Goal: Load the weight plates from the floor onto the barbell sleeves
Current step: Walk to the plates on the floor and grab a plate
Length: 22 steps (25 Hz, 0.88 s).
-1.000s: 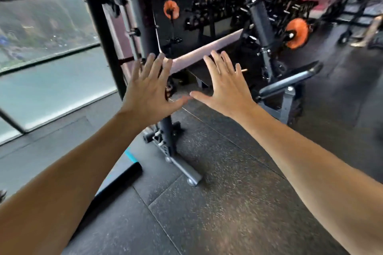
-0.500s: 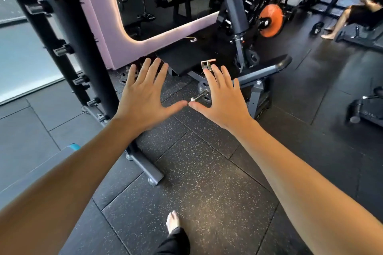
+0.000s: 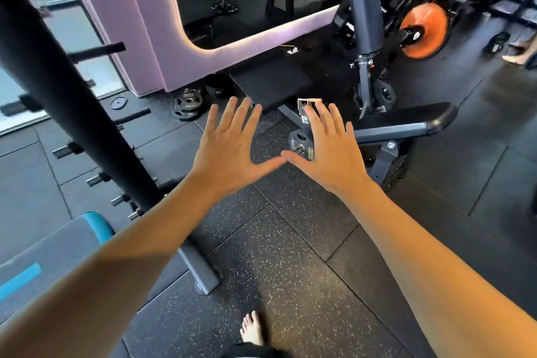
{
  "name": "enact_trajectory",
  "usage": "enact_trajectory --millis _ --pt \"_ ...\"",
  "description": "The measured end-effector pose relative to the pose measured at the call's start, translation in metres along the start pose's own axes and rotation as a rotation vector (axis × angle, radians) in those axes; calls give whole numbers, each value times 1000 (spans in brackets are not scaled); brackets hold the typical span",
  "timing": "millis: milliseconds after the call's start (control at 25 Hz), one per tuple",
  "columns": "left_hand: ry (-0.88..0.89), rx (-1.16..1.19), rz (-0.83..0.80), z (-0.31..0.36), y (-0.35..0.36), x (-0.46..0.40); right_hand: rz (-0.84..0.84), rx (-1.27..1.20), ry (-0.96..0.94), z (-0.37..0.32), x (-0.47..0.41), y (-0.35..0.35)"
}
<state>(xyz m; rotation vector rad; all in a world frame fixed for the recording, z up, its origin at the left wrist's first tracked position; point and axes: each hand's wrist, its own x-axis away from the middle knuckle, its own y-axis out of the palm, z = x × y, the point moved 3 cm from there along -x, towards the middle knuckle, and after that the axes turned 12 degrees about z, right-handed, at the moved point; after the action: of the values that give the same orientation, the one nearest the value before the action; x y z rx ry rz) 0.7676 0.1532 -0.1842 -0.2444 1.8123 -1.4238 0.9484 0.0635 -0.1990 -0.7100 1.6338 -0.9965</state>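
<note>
My left hand (image 3: 229, 145) and my right hand (image 3: 328, 148) are stretched out in front of me, palms down, fingers spread, thumb tips almost touching. Neither holds anything. Just past my right thumb a black weight plate (image 3: 296, 141) sits on a short bar end, partly hidden by that hand. A small stack of black plates (image 3: 187, 104) lies on the floor farther back, by the foot of the pink wall. A single small flat plate (image 3: 119, 102) lies left of the stack.
A black rack upright (image 3: 58, 87) with pegs slants across the left, its foot (image 3: 200, 273) on the floor. A flat bench (image 3: 406, 122) stands at right. An orange plate (image 3: 425, 29) hangs on a machine behind. My bare foot (image 3: 252, 328) is below. A grey-blue pad (image 3: 58, 250) lies left.
The view has swung down and to the right, bringing the floor plates and bench closer. Both hands keep the same spread pose, and my bare foot has come into view.
</note>
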Motion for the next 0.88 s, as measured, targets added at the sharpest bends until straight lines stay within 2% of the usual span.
enact_trajectory --millis 200,440,600,760,880 --pt "-42 -35 -17 -3 47 -65 -4 -26 -46 42 -65 42" --pt "-195 -76 -59 0 104 -144 -44 -81 -132 101 -152 100" --pt "-279 -117 -17 3 128 -192 -77 -117 -210 135 -218 125" --pt "-432 -136 -8 -15 142 -234 -109 -187 -293 143 -286 150" --pt "-479 -178 8 -43 154 -253 -123 -236 -349 131 -328 175"
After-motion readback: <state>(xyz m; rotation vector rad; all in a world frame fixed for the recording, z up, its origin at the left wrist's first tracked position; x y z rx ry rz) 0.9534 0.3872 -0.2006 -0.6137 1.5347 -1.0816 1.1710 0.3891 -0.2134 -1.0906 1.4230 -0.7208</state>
